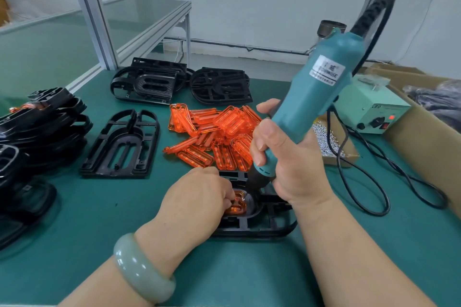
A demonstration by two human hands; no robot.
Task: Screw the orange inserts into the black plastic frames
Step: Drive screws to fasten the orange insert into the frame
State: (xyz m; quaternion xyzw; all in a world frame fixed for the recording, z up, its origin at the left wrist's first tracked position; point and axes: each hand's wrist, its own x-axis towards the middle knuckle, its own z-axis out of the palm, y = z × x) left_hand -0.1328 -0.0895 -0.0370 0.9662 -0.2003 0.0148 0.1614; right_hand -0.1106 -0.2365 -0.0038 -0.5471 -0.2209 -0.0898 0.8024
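Insert [238, 203] sits in the frame [269, 222] at the near middle of the bench [99, 219], under both hands.
Left hand [197, 197], fingers curled, holds the insert down; right hand [282, 157] is wrapped tight round the screwdriver [316, 87], its tip at the insert's end. Behind lie a pile of inserts [217, 132], a spare frame [122, 144] to the left, and screws [326, 139] and a power box [369, 109] to the right.

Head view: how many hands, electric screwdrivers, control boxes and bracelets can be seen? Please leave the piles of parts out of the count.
Hands: 2, left hand and right hand
Teal electric screwdriver: 1
Control box: 1
Bracelet: 1
Total: 5
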